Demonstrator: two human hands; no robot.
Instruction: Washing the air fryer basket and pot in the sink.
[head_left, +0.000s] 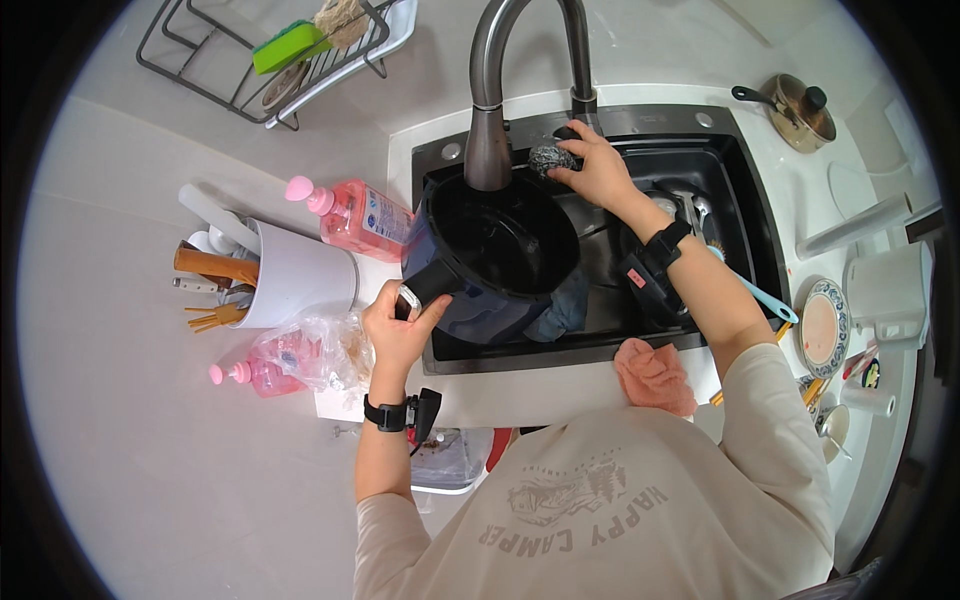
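With my left hand (401, 326) I grip the handle of a dark saucepan (502, 240), which is tilted over the left part of the black sink (600, 300). The faucet's spray head (489, 154) hangs over the pan's rim. My right hand (596, 169) holds a metal scouring ball (553, 159) by the far right side of the pan, near the faucet base. A dark blue cloth (562, 307) hangs or lies just below the pan. Whether water is running cannot be told.
Pink pump bottle (360, 217) and white utensil holder (304, 274) stand left. A plastic bag (337, 356) lies nearer. A coral cloth (656, 375) rests at the sink's front edge. Cutlery (697, 210) and a blue-handled brush (765, 296) are right; a lidded pot (802, 112) stands back right.
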